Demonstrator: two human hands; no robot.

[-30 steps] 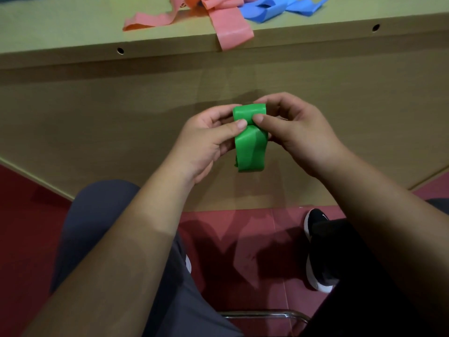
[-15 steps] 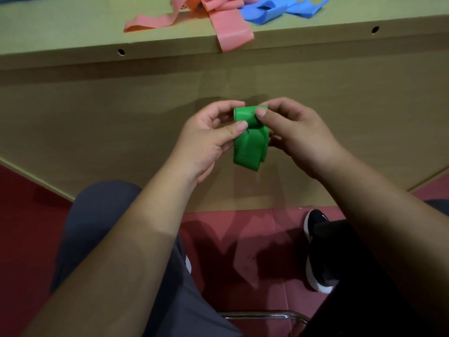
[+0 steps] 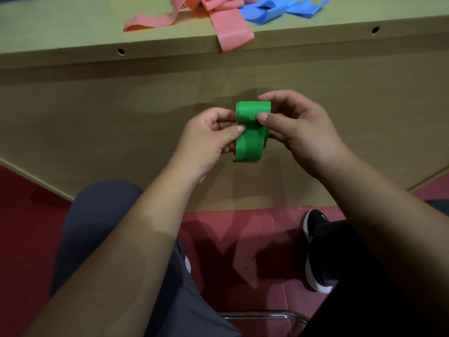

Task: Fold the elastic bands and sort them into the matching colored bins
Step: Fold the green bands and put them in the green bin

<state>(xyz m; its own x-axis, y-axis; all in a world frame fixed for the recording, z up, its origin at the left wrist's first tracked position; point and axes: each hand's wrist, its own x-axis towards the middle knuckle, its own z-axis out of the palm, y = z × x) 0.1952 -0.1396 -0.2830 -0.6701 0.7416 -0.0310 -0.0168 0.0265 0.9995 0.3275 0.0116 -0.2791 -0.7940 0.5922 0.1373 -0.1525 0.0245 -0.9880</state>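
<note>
A green elastic band [image 3: 250, 139], folded into several layers, hangs in the air in front of the table's front panel. My left hand [image 3: 206, 144] pinches its left side between thumb and fingers. My right hand [image 3: 301, 132] pinches its upper right part, thumb pressed on the top fold. On the table top lie loose pink bands [image 3: 226, 23] and blue bands [image 3: 279, 8]; one pink end droops over the edge. No bin shows in this view.
The wooden table edge [image 3: 73, 54] runs across the top, its front panel just beyond my hands. Below are my knees in grey trousers [image 3: 102, 220], a black shoe [image 3: 318, 251] on the red floor, and a chrome chair rail [image 3: 262, 314].
The band's top fold has been rolled up tighter and sits slightly higher between my thumbs. Both hands kept their pinch and shifted only a little.
</note>
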